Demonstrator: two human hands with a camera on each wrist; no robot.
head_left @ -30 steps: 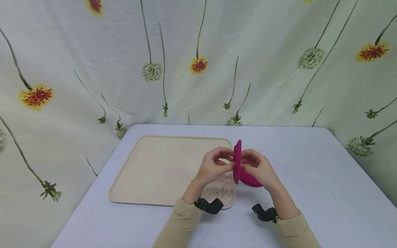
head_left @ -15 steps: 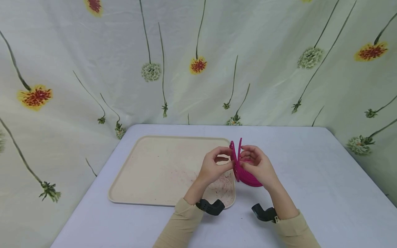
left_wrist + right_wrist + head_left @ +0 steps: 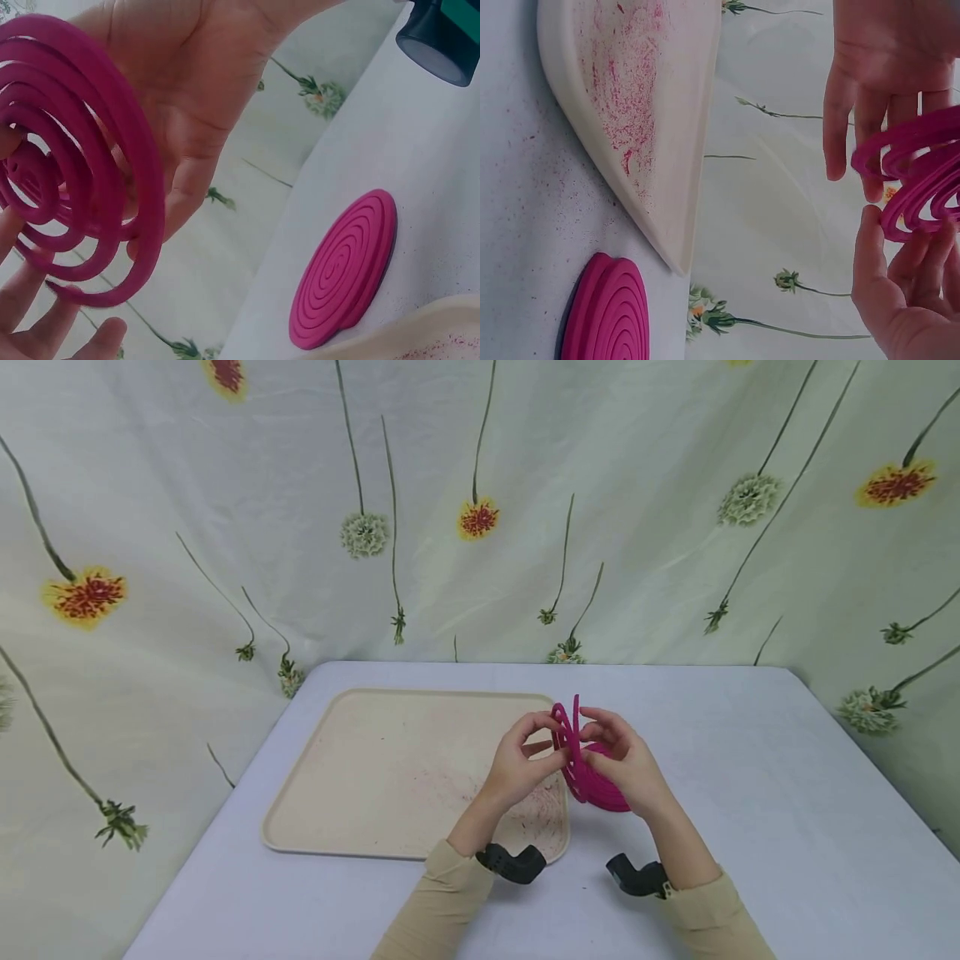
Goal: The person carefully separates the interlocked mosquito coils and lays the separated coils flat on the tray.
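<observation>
Head view: both hands are up over the table (image 3: 750,760), just right of the beige tray (image 3: 375,768). The left hand (image 3: 517,768) and the right hand (image 3: 626,764) hold between them a pink spiral coil (image 3: 567,739), upright, w/ two spirals partly pulled apart at the top. Fingers of both hands are curled and pinch the coil from each side. A second pink coil stack (image 3: 603,793) lies flat on the table under the right hand, near the tray corner.

Left wrist view: the held coil (image 3: 82,172) is close to the camera, its rings spread out in depth. The right hand's palm (image 3: 195,97) is behind it, fingers fairly straight along the rings; left fingertips (image 3: 97,341) touch the lower edge. The coil stack (image 3: 345,270) rests on the table beside the tray edge.

Right wrist view: the held coil (image 3: 919,176) sits between the left hand's fingers (image 3: 855,127) above and the right hand's fingers (image 3: 877,255) below, both touching its rim. The tray (image 3: 682,150) has pink dust on it; the coil stack (image 3: 607,315) is just beside its corner.
</observation>
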